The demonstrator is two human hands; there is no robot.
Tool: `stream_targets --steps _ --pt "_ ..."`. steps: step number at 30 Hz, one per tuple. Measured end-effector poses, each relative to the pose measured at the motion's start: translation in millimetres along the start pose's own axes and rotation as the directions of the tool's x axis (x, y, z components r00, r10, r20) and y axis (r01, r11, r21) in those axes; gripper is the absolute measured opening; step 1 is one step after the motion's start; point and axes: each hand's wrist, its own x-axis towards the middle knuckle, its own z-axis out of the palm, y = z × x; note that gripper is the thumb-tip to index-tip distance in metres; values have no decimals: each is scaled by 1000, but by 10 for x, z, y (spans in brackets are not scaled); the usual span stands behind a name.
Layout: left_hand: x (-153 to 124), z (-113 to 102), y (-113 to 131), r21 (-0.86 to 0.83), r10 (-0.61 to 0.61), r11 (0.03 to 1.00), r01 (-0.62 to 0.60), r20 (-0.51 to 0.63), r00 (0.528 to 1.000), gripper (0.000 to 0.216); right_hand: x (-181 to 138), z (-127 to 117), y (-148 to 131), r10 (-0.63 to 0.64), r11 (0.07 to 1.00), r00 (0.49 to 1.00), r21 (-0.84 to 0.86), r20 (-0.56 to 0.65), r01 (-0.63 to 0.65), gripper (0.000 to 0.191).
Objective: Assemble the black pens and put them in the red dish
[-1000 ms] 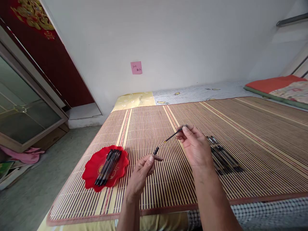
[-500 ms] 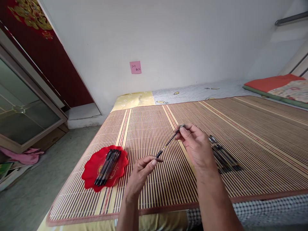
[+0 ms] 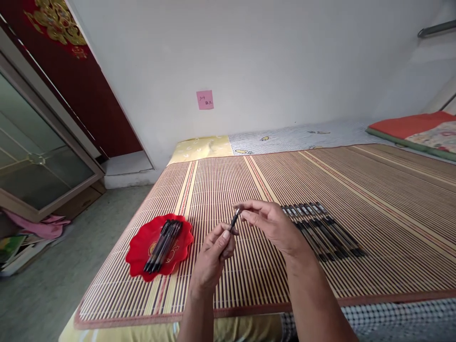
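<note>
Both hands meet over a striped bamboo mat (image 3: 374, 190) on a bed. My left hand (image 3: 213, 256) pinches the lower end of a thin black pen (image 3: 234, 221), which stands tilted upward. My right hand (image 3: 267, 225) has its fingertips closed on the pen's upper end. Right of my right hand, a row of several black pens (image 3: 324, 230) lies side by side on the mat. To the left sits a red scalloped plate (image 3: 138, 249) with several black pens (image 3: 163, 240) lying in it.
The mat's front edge (image 3: 249, 311) runs just below my wrists. A white wall with a pink sticky note (image 3: 204, 99) stands behind. A glass cabinet door (image 3: 35, 161) and floor clutter are at the left. A folded red-and-patterned cushion (image 3: 416, 130) lies at the far right.
My right hand has slid down and left toward my left hand, so the long thin piece stretched between them no longer shows and only a short pen is visible. The view shifted slightly.
</note>
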Motion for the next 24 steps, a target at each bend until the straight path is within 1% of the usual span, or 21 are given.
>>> stream_targets --steps 6,12,20,24 --pt "9 21 -10 -54 8 999 -7 8 1000 23 12 -3 68 23 998 998 58 -52 -20 24" --pt "3 64 -43 -32 -14 999 15 21 1000 27 27 7 141 37 992 999 122 -8 -36 22" --pt "5 69 -93 -16 -42 999 43 59 997 26 21 15 63 56 996 998 64 -5 -55 15" --pt "10 88 -78 -21 -65 998 67 79 995 21 33 14 73 76 996 997 56 -31 -74 20"
